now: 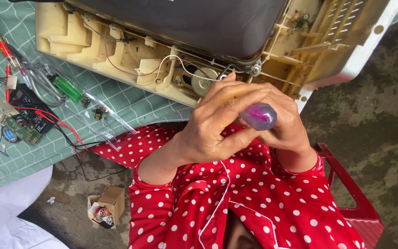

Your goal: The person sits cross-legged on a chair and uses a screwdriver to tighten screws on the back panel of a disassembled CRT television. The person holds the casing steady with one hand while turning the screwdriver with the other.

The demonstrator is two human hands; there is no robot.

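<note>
now both hands work a screwdriver (pixel 258 115) at the near edge of the opened television (pixel 171 55): left hand (pixel 213 124) wraps the purple handle, right hand (pixel 282 122) closes around it, steadying; keeping the tip seated matters.

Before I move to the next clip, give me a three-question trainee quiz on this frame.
1. True or false: both hands grip the purple handle of a tool aimed at the TV shell.
2. Which lies on the green cloth? A) green lighter B) hammer C) cup
3. Fill in: the small box on the floor is ____ (open/closed).

Key
1. True: left hand and right hand wrap the handle near the round speaker.
2. A: the lighter lies beside the circuit board.
3. Open.
</note>
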